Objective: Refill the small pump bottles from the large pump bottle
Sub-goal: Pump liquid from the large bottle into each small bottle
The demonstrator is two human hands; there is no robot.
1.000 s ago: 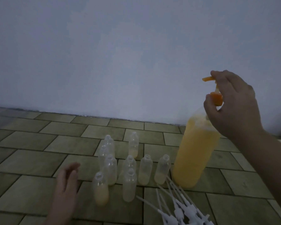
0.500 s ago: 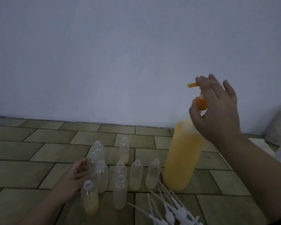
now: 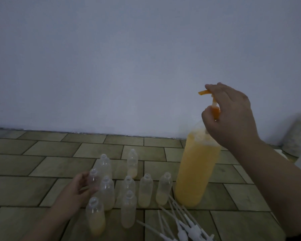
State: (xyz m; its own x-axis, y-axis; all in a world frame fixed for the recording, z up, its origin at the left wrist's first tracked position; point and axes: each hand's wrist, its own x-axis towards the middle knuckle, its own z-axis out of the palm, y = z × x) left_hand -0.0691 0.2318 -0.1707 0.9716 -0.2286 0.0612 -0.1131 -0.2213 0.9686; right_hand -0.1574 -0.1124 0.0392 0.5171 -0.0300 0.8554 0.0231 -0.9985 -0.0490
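A clear, uncapped small bottle [image 3: 93, 179] in the cluster on the tiled floor [image 3: 42, 164] is gripped by the left hand [image 3: 75, 192]. Rightward, the tall large pump bottle [image 3: 196, 171], full of orange liquid, is held at its orange pump [image 3: 215, 110] by the curled fingers of the right hand [image 3: 231, 115].

large pump bottle [image 3: 196, 173]: translucent plastic, smooth, looking softly glossy; opaque orange liquid is showing through the wall
pump head [image 3: 205, 92]: orange plastic, smooth, looking matt in the dim light
small pump bottles [image 3: 145, 190]: clear-to-cloudy plastic, smooth walls, threaded necks; pale yellowish liquid is sitting in the bottoms of several
loose pumps [image 3: 184, 226]: white plastic, thin smooth dip tubes, lying at the floor's near edge
floor [image 3: 42, 164]: olive-tan tiles, looking matt and slightly mottled, with dark grout lines
wall [image 3: 111, 58]: painted, matt, looking smooth and even
bundle at the floor's right edge [image 3: 297, 136]: pale, speckled surface; too blurred to tell the material
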